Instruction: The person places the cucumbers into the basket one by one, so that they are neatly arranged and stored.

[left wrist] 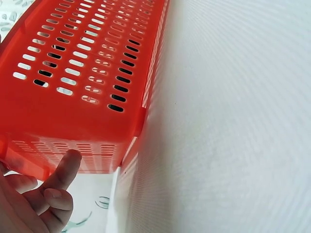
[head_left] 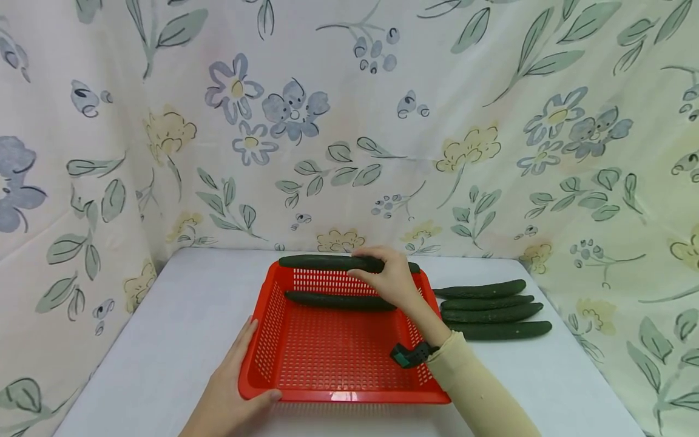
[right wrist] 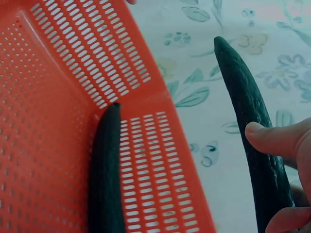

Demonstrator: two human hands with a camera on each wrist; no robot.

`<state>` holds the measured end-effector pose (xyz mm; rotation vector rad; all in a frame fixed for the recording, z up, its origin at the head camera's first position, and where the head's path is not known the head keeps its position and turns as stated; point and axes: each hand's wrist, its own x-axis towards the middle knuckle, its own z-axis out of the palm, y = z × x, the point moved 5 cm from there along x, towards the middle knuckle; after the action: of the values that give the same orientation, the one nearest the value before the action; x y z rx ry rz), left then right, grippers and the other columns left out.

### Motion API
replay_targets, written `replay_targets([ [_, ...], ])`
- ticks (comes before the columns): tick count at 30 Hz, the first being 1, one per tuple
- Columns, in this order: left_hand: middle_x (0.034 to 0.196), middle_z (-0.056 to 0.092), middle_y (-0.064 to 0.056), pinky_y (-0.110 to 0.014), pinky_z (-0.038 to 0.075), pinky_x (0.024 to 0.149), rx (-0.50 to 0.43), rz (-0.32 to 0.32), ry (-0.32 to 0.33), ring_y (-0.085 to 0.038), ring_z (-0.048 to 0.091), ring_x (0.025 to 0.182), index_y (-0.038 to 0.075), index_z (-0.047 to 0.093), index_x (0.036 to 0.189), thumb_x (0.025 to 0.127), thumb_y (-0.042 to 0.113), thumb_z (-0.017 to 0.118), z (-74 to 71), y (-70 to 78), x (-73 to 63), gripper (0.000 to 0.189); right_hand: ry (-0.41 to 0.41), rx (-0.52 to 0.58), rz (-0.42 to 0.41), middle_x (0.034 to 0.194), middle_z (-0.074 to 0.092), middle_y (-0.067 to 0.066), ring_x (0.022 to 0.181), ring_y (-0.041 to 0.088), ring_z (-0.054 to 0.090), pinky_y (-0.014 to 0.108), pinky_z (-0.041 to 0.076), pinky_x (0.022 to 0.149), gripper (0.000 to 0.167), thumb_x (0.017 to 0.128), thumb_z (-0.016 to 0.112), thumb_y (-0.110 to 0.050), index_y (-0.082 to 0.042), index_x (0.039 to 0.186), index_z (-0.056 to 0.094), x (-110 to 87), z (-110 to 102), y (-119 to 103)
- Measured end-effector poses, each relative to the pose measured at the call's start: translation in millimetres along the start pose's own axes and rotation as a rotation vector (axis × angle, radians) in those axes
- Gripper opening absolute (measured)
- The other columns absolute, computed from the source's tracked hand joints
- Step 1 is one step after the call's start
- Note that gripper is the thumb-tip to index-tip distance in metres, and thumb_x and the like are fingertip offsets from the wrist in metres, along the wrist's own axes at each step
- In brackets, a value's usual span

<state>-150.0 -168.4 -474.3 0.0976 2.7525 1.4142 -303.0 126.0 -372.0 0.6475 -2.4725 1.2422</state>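
My right hand (head_left: 390, 276) pinches a long dark green cucumber (head_left: 317, 262) between thumb and fingers. In the head view this cucumber overlaps the far rim of a red plastic basket (head_left: 349, 396); in the right wrist view it shows outside the basket wall. A second cucumber (head_left: 338, 301) lies inside the basket, along the far wall. My left hand (head_left: 232, 382) holds the basket's near left corner, its thumb over the front rim and its fingers along the left side. From the left wrist, the fingertips (left wrist: 72, 158) appear against the slotted wall.
Several more cucumbers (head_left: 491, 312) lie side by side on the white table (head_left: 196, 303), right of the basket. My right forearm crosses the basket's right rim, with a dark band (head_left: 409, 355) at the wrist. A floral curtain (head_left: 338, 121) hangs behind the table and at its sides.
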Motion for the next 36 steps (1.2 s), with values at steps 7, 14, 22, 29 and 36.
replay_targets([
  [7,0.178,0.017,-0.008,-0.049,0.065,0.090,-0.001,0.013,0.008,-0.043,0.041,0.149,0.029,0.010,0.172,0.082,0.052,0.087,-1.2,0.8,-1.8,0.120,-0.079,-0.046,0.038,0.114,0.079,0.001,0.111,0.022,0.071,0.044,0.058,0.099,0.030,0.083,0.094,-0.022,-0.015,0.109,0.082,-2.2,11,2],
  [14,0.177,0.018,-0.008,-0.048,0.065,0.088,-0.011,0.007,0.005,-0.043,0.041,0.149,0.028,0.010,0.172,0.082,0.053,0.086,-0.2,-1.0,-1.3,0.120,-0.218,-0.141,0.108,0.110,0.078,-0.001,0.105,0.020,0.070,0.044,0.058,0.098,0.027,0.087,0.090,-0.025,-0.016,0.111,0.080,-5.9,26,7],
  [22,0.176,0.020,-0.010,-0.050,0.065,0.089,-0.006,-0.002,0.006,-0.044,0.041,0.149,0.026,0.012,0.172,0.080,0.056,0.087,0.1,-0.4,-0.7,0.122,-0.361,-0.204,0.163,0.103,0.075,0.001,0.097,0.019,0.068,0.044,0.058,0.092,0.021,0.090,0.087,-0.028,-0.017,0.104,0.076,-12.8,42,18],
  [29,0.176,0.020,-0.010,-0.052,0.064,0.091,0.023,0.034,0.026,-0.044,0.042,0.148,0.028,0.012,0.172,0.081,0.054,0.087,-0.1,0.9,-1.8,0.121,-0.449,-0.239,0.204,0.097,0.073,-0.001,0.088,0.016,0.061,0.037,0.054,0.082,0.019,0.087,0.089,-0.027,-0.017,0.096,0.074,-18.0,49,21],
  [36,0.176,0.022,-0.011,-0.051,0.064,0.090,0.023,0.038,0.028,-0.045,0.043,0.147,0.026,0.013,0.172,0.081,0.053,0.087,0.0,2.0,-1.8,0.120,-0.546,-0.280,0.187,0.097,0.075,-0.002,0.091,0.018,0.067,0.039,0.057,0.083,0.020,0.088,0.089,-0.029,-0.016,0.099,0.078,-23.8,55,20],
])
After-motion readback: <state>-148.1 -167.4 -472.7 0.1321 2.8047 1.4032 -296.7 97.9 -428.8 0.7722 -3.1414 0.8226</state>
